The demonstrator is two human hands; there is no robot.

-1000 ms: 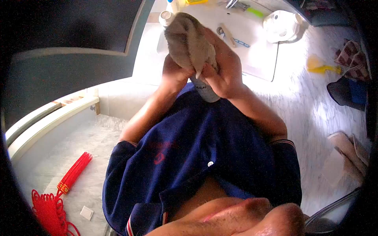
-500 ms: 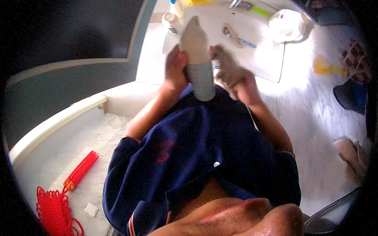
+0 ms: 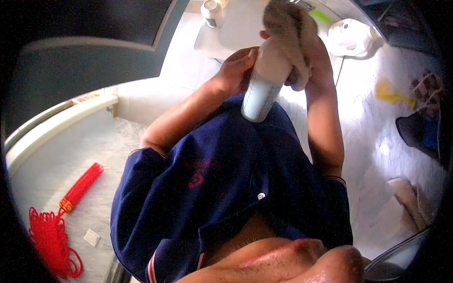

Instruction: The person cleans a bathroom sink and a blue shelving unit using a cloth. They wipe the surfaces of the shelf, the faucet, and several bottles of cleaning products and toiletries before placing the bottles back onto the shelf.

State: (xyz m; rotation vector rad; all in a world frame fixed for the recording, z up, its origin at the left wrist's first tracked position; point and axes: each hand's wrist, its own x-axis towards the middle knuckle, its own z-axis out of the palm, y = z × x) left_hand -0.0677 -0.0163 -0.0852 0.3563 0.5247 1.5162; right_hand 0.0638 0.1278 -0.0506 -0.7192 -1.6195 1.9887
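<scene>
A tall bottle with a pale, see-through lower part marked with dark lines is tilted in front of my navy shirt. My left hand is wrapped round its side. My right hand grips a crumpled grey-brown cloth, which lies against the bottle's upper end and covers part of it. The cloth hides most of my right fingers.
Beyond my hands is a pale mat with a white jar. A white jug and a yellow tool lie to the right. A red tassel is at the lower left, a dark screen at the upper left.
The cloth first wrapped the bottle's top, came off to the right, and is now against the upper end again. The bottle has shifted right and tilted.
</scene>
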